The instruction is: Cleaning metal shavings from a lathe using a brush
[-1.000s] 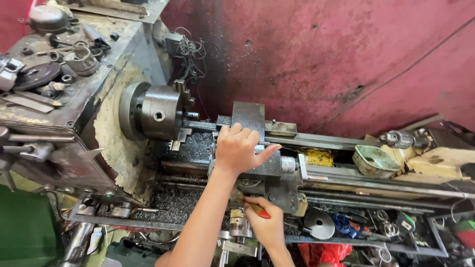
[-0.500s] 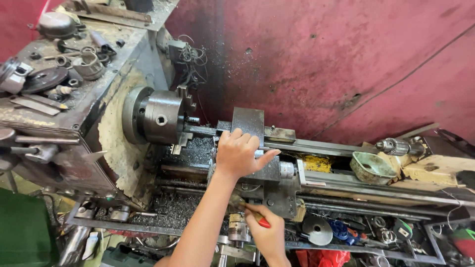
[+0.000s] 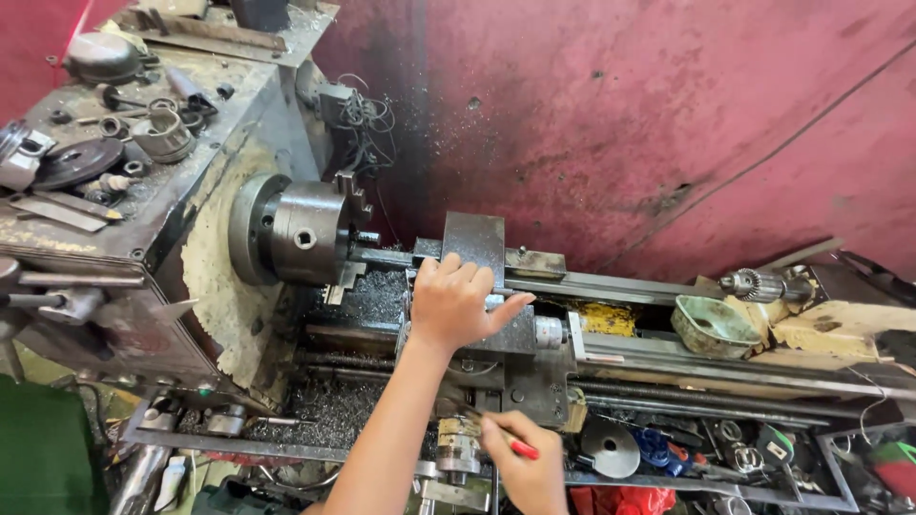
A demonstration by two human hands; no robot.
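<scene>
A worn metal lathe fills the view, with its steel chuck (image 3: 301,234) on the left and its bed (image 3: 668,353) running right. My left hand (image 3: 458,303) rests palm down on the grey carriage (image 3: 515,334), fingers spread, just in front of the upright tool post block (image 3: 473,246). Lower down, my right hand (image 3: 520,458) is closed on a thin red-handled tool (image 3: 515,443), held at the front of the carriage apron near a hand wheel (image 3: 458,448). What the tool's tip touches is hidden.
Loose parts and rings lie on top of the headstock (image 3: 105,162). Metal chips (image 3: 329,410) cover the tray under the chuck. A green dish (image 3: 711,324) and a drill chuck (image 3: 754,284) sit on the bed at the right. A red stained wall (image 3: 620,124) stands behind.
My left hand has stayed on the carriage. My right hand with the red tool has shifted slightly at the apron. The camera view has drifted a little.
</scene>
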